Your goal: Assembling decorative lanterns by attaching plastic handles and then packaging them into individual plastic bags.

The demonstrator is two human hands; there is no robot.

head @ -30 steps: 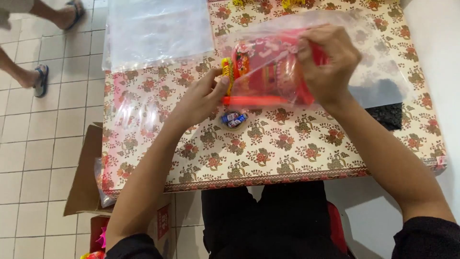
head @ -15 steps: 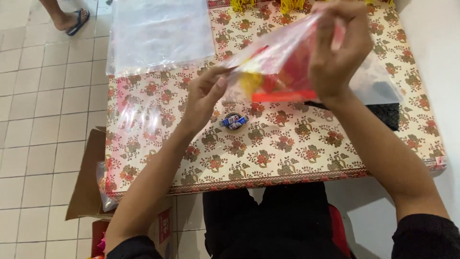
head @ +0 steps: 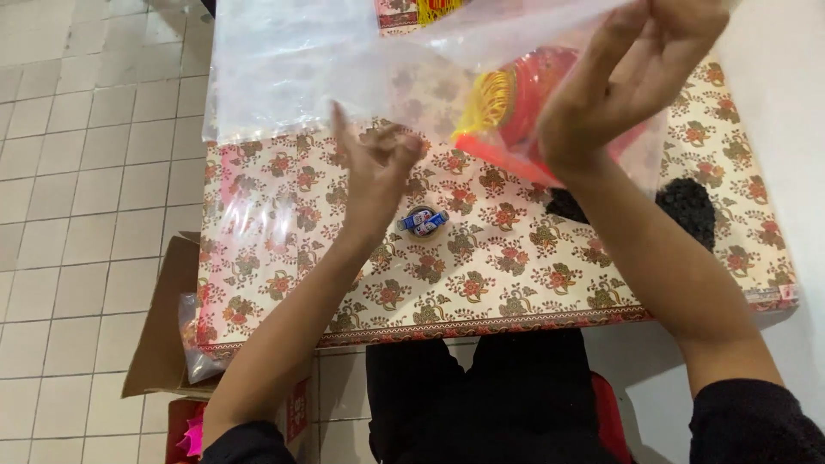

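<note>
A table [head: 516, 283] covered in a cream floral cloth stands against a white wall [head: 773, 112] on its right edge. Pale square floor tiles [head: 86, 172] spread left; a brown cardboard box [head: 159, 326] sits below the near-left corner.

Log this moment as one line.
right hand: grips plastic bag with red toy | left hand: open, below bag | table: small tin

Clear plastic bag [head: 550, 94] of red toys, brown cardboard box [head: 163, 326] below table
</note>
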